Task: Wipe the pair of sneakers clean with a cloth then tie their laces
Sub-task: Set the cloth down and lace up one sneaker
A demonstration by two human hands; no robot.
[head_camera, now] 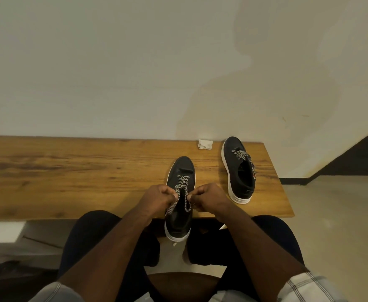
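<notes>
While the near sneaker overhangs the bench's front edge, left hand and right hand each seemingly pinch its laces.

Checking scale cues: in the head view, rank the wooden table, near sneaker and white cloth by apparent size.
1. wooden table
2. near sneaker, though nearness to the camera enlarges it
3. white cloth

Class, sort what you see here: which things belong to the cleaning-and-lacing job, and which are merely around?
Belongs to the job:
near sneaker, its laces pinched by left hand and right hand
far sneaker
white cloth, lying by the wall

Merely around:
wooden table
wall
floor
</notes>
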